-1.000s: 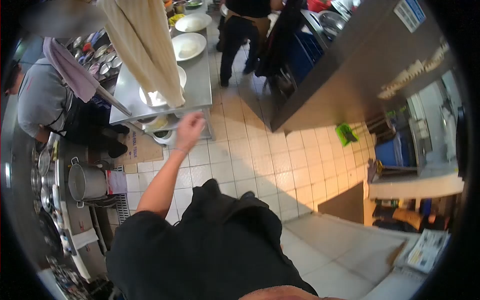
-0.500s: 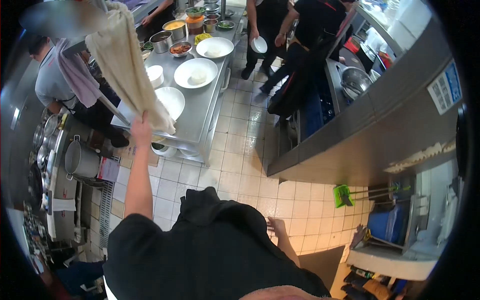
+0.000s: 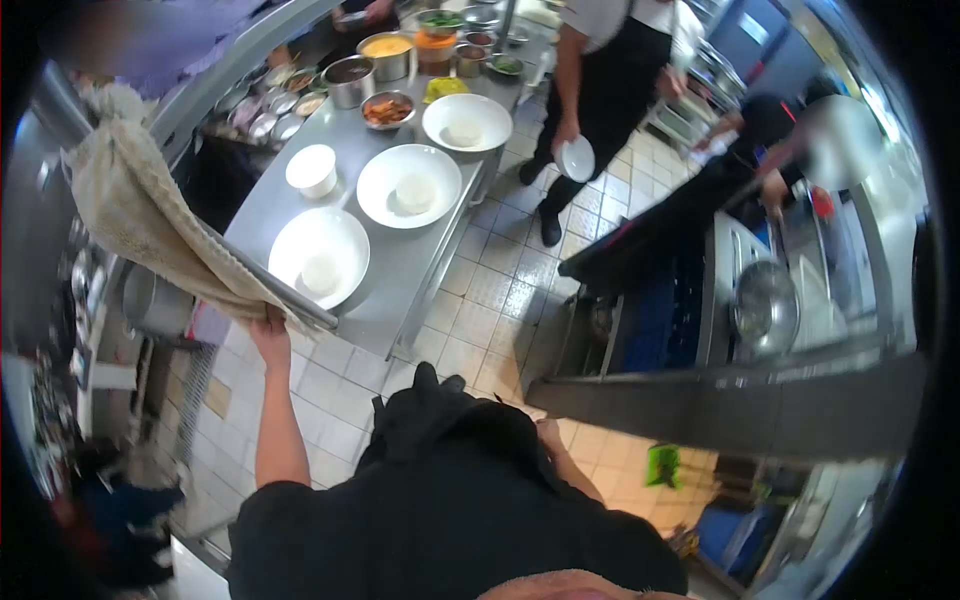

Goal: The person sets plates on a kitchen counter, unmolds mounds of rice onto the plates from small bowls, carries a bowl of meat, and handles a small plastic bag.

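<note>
The left hand was apart from the cloth a second before; then it held the cloth's low end, so the cloth was caught; the cloth lay past the hand, left of the tabletop's near corner; the right hand was low down, its grip too hidden to tell.

Left arm stretched forward, fingers curled; right hand low.

matt, rough-looking cloth towel, smooth metal counter, glossy bowls, shiny floor tiles
</note>
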{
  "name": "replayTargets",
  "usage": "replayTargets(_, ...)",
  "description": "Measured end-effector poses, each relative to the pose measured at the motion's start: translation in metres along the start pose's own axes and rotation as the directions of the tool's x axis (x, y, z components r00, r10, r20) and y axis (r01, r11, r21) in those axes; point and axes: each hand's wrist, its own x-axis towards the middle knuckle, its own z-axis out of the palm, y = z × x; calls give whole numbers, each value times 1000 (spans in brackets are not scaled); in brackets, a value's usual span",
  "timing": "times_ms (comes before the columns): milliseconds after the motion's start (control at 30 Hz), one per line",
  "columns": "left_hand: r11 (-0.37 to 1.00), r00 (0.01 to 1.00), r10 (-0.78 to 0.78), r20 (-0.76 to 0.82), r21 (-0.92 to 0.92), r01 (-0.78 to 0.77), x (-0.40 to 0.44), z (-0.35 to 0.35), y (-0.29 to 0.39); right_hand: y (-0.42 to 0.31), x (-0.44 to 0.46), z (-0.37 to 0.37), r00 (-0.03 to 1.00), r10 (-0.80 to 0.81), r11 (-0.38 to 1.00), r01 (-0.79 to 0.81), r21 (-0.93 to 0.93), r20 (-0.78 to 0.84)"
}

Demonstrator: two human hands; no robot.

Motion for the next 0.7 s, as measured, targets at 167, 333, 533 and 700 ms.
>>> replayTargets(167, 919, 990, -115, -85, -386, 73, -7, 28, -43, -75, 42, -75, 954, 282, 871, -299, 389, 101)
replayTargets(333, 890, 939, -123, -321, 383, 248, -41, 10, 25, -49, 139, -101, 878, 246, 947, -308, 91, 411)
replayTargets(533, 872, 883, -200, -424, 333, 358, -109, -6, 81, 14, 325, -89, 894, -77, 733, 351, -583, 441)
replayTargets(700, 934, 877, -174, -447, 209, 291, -102, -9, 69, -101, 328, -82, 816, -235, 691, 522, -500, 528)
